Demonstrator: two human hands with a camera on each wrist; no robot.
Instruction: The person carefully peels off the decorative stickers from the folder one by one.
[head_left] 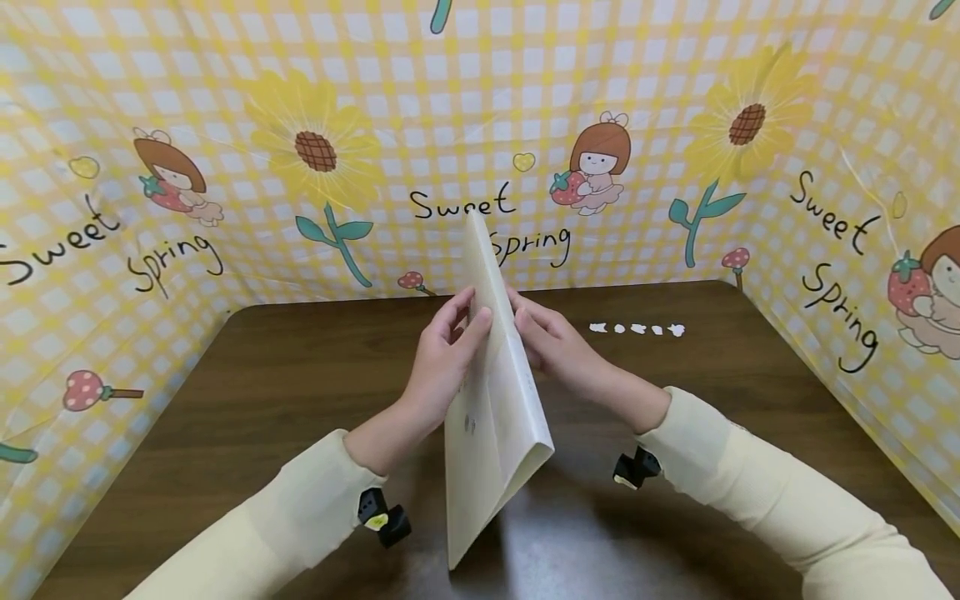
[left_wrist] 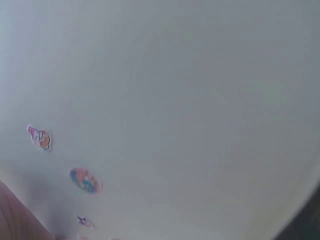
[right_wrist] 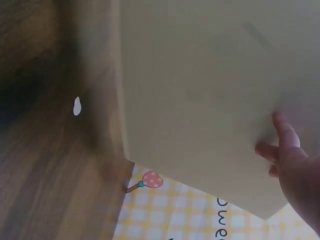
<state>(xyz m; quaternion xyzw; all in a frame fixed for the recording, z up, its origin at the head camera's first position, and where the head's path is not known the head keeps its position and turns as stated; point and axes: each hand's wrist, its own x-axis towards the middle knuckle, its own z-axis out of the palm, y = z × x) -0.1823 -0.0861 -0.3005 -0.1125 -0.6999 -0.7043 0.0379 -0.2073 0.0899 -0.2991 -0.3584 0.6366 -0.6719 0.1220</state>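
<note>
A thin cream folder (head_left: 498, 392) stands on edge between the two hands, spine up, with a narrow gap between its covers at the near end. The left hand (head_left: 442, 358) presses its fingers and thumb on the left face. Against the opposite face rests the right hand (head_left: 558, 342); in the right wrist view its fingertips touch the plain cover (right_wrist: 195, 90). Several small colourful stickers, one of them oval (left_wrist: 85, 180), dot the face in the left wrist view. Whether the lower edges touch the table cannot be told.
Several small white pieces (head_left: 637, 329) lie in a row on the dark wooden table (head_left: 330, 375), to the right of the folder. A yellow checked cloth (head_left: 450, 100) with printed flowers and figures walls in the back and both sides.
</note>
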